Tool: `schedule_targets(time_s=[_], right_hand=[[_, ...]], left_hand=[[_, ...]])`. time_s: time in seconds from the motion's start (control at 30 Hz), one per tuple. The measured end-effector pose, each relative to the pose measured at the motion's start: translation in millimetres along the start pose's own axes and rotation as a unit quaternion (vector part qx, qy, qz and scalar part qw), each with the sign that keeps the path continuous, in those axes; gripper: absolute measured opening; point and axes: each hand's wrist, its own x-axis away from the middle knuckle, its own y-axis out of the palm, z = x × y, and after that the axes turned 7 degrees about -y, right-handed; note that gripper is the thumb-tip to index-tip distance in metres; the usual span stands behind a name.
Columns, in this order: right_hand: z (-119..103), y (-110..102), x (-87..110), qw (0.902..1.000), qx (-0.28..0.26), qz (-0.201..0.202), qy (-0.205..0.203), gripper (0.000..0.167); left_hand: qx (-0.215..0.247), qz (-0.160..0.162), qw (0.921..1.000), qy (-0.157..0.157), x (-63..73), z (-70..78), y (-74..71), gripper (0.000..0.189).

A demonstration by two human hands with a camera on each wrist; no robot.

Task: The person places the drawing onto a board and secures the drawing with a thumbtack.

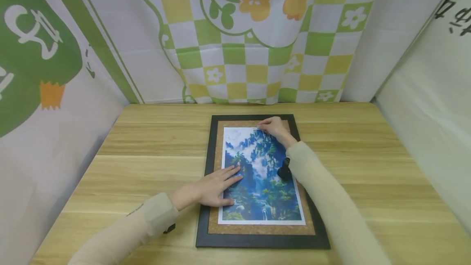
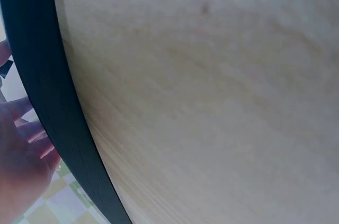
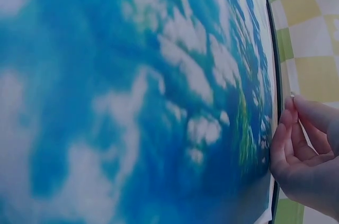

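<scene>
Here, on the rectangular cork board with the flat black frame (image 1: 262,241), laid on the pale wood-grain tabletop (image 1: 147,167), a white-bordered paper print of blue mountains and waterfalls (image 1: 261,179) is ringed by a cork margin. Over the board's left half, the print is steadied by the left hand (image 1: 215,187), its fingers spread and nothing grasped. And up near the board's far edge, 1 tiny pale, shiny object (image 3: 292,95), too small to be identified, is pinched between thumb and fingertips of the right hand (image 1: 275,128), right by the print's top edge. Trouble could be brought by a sideways push at that edge: the sheet might be skewed within the board's frame, especially if the left hand's pressure were eased. With so little to grip, the object could be dropped onto the board, too.
</scene>
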Motion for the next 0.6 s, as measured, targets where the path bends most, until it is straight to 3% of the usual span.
schedule_targets(time_s=[0.33,0.6], right_hand=[[-3,12,-6.7,0.9984,0.055,0.008,-0.005,0.021],[-4,14,-10.4,0.9981,0.06,0.008,0.008,0.021]], left_hand=[[-0.006,0.005,1.0,0.001,-0.4,-1.0,2.5,0.071],[-0.003,0.006,1.0,0.0,-0.8,-0.8,3.5,0.072]])
